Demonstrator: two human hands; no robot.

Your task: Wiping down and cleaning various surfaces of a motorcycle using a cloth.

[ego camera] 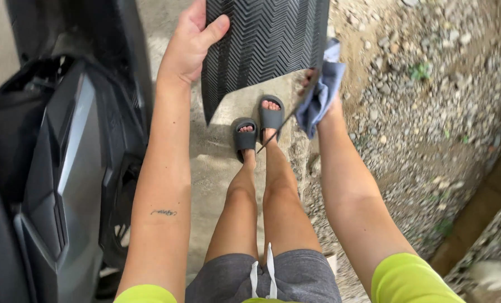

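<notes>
My left hand (190,42) grips the left edge of a black rubber mat (261,45) with a zigzag tread, held up in front of me at the top of the view. My right hand (331,104) is mostly hidden behind the mat's right edge and a blue-grey cloth (322,92) that it holds against that edge. Below the mat I see my own legs and feet in dark slide sandals (259,128) standing on a concrete strip (214,168).
A dark grey and black scooter body (65,179) fills the left side, close to my left arm. Gravel ground (424,101) with small stones and bits of weed spreads to the right. A brown ridge (480,207) runs along the lower right.
</notes>
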